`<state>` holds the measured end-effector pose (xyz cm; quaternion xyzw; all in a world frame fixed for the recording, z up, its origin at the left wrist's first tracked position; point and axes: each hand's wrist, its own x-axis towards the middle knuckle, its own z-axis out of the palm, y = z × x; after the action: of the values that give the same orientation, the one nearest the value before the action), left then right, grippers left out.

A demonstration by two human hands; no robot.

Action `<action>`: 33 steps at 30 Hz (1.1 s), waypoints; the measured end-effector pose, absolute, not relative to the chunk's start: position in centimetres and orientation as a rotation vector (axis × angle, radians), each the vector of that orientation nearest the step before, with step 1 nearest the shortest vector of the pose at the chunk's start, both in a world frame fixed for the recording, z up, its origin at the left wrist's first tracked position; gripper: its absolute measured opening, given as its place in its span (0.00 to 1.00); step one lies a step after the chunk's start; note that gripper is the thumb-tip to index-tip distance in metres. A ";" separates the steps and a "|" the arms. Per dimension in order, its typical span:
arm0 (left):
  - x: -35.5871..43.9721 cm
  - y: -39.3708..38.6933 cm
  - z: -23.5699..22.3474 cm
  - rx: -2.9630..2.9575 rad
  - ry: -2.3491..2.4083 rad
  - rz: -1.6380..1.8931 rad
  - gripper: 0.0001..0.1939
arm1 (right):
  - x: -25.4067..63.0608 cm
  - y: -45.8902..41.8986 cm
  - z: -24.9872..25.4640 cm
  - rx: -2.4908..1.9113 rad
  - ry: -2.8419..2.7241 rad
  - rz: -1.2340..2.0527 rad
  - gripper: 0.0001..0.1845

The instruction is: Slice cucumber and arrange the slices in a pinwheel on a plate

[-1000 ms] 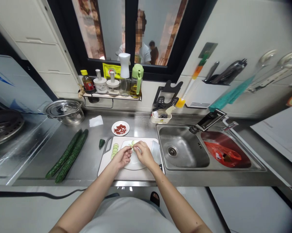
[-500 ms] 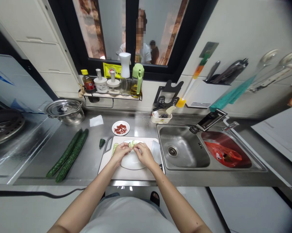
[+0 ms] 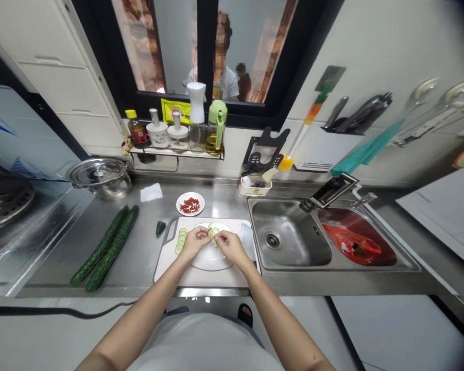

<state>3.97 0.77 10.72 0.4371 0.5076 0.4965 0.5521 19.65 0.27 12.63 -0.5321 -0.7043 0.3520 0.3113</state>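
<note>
Over a white plate [image 3: 211, 262], my left hand [image 3: 194, 243] pinches a pale green cucumber slice [image 3: 211, 233] at its edge. My right hand [image 3: 230, 246] is closed at the other side of the slices, its fingertips on a cucumber slice too; fingers partly cover which one. More slices lie on the plate just beyond the fingertips. The plate rests on a pale cutting board [image 3: 166, 270] with a grey rim. Left of the plate, a row of cucumber slices [image 3: 181, 240] overlaps on the board. A knife [image 3: 247, 241] with a broad blade lies along the board's right side.
Two whole cucumbers [image 3: 107, 250] and a cucumber end [image 3: 160, 228] lie left of the board. Behind it stands a small dish [image 3: 190, 204] of red bits. A double sink [image 3: 293, 234] is on the right, a lidded pot [image 3: 100, 178] at back left.
My left hand has shifted slightly, uncovering more of the slice row on the board. The slices between my fingertips have turned and sit a little differently.
</note>
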 end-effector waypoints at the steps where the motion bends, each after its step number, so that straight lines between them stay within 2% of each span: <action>1: 4.0 0.8 10.5 1.042 1.193 1.172 0.15 | 19.7 0.3 12.4 -1.410 -1.833 0.956 0.11; 6: 4.5 1.1 9.8 1.032 1.137 1.151 0.16 | 20.2 0.6 11.2 -1.454 -1.733 1.066 0.13; 17: 8.2 1.9 7.1 0.931 1.235 0.997 0.22 | 22.9 0.3 9.5 -1.792 -1.774 0.930 0.09; 23: 9.5 2.1 5.7 1.097 1.379 0.822 0.18 | 23.7 0.0 8.6 -1.952 -1.854 0.819 0.10; 33: 10.2 2.4 6.0 1.488 1.583 0.647 0.15 | 22.6 -0.6 9.1 -2.139 -2.105 0.609 0.08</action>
<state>10.24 2.42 5.97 0.5945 0.6325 0.2584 0.4239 22.64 -0.62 9.12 -0.6980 -0.6869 0.1986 0.0395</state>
